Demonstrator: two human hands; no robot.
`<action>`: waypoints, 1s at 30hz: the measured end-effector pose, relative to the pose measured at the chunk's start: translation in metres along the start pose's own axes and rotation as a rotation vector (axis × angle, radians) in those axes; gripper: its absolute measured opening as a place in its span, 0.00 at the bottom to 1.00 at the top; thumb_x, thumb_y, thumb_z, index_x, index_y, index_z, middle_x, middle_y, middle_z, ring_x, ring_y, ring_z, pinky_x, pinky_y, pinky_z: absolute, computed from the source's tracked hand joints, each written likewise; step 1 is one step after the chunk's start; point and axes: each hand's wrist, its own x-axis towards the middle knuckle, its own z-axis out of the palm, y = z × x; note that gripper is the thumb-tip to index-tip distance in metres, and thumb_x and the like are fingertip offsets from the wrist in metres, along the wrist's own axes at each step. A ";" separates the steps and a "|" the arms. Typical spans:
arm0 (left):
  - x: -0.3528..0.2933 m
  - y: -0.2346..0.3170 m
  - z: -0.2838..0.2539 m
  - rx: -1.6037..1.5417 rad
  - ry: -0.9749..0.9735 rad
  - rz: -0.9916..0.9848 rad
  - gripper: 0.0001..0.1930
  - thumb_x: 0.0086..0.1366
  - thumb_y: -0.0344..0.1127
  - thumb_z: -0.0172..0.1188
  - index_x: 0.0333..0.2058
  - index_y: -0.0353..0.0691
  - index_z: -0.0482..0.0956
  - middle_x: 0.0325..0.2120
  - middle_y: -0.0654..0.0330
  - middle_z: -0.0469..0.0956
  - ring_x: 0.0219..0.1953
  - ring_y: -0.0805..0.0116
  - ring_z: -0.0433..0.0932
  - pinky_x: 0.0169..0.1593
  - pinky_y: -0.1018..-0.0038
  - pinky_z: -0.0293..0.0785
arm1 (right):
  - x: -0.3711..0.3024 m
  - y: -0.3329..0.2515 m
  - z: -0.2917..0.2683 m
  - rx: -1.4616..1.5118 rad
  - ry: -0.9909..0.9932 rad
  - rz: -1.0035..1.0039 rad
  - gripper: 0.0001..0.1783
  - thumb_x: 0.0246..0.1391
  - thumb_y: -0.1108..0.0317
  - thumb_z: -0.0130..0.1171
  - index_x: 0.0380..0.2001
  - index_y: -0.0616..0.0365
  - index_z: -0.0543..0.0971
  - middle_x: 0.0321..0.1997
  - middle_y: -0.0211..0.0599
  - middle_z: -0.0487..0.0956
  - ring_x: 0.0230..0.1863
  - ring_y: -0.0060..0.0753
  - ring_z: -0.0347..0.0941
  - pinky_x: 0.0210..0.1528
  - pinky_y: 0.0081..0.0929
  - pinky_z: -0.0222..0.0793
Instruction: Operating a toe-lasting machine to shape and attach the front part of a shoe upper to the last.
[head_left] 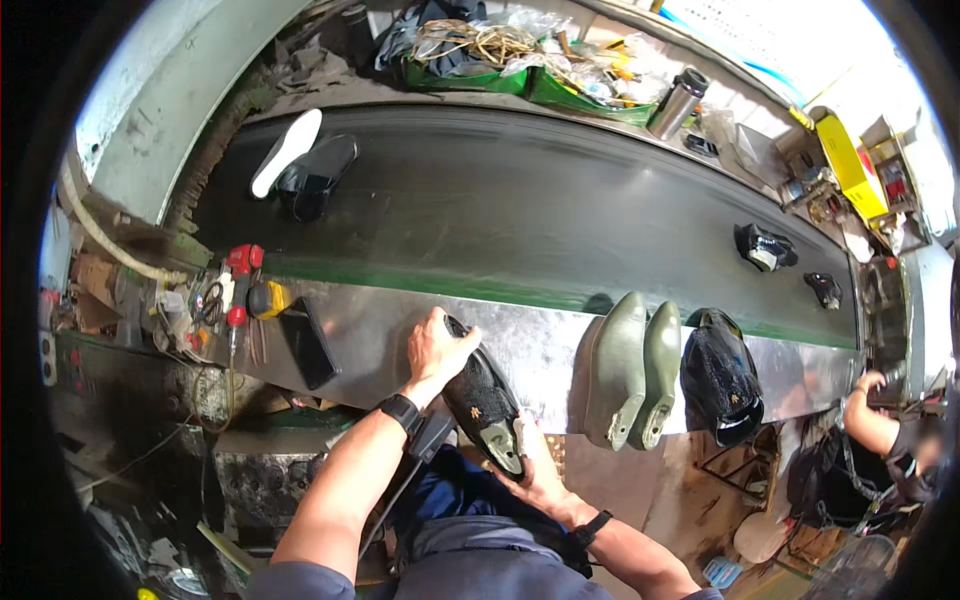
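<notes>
A black shoe (pixel 480 390) with a small gold ornament is held tilted over the near edge of a metal ledge (pixel 540 335). Inside its heel opening shows a green shoe last (pixel 498 440). My left hand (pixel 436 350) is closed around the toe end, thumb across the top. At the heel end, my right hand (pixel 542 475) grips the shoe from the right, its fingers partly hidden. Two loose green shoe lasts (pixel 613 370) lie side by side on the ledge to the right. Beside them rests another black shoe (pixel 722 375) with its opening toward me.
Beyond the ledge runs a dark conveyor belt (pixel 520 190), carrying a white sole-shaped piece (pixel 288 152) and black shoe parts (pixel 765 247). A dark phone (pixel 310 342) and yellow tape measure (pixel 268 299) lie left. A steel thermos (pixel 680 103) stands behind. Another person (pixel 885 430) is at far right.
</notes>
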 end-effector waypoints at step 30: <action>-0.438 -0.243 -0.381 -0.347 1.124 -0.483 0.20 0.60 0.46 0.65 0.40 0.35 0.78 0.32 0.41 0.83 0.38 0.46 0.84 0.44 0.57 0.76 | -0.047 -0.376 0.237 0.796 -0.840 0.206 0.11 0.62 0.69 0.67 0.45 0.63 0.83 0.42 0.29 0.84 0.37 0.16 0.74 0.41 0.20 0.71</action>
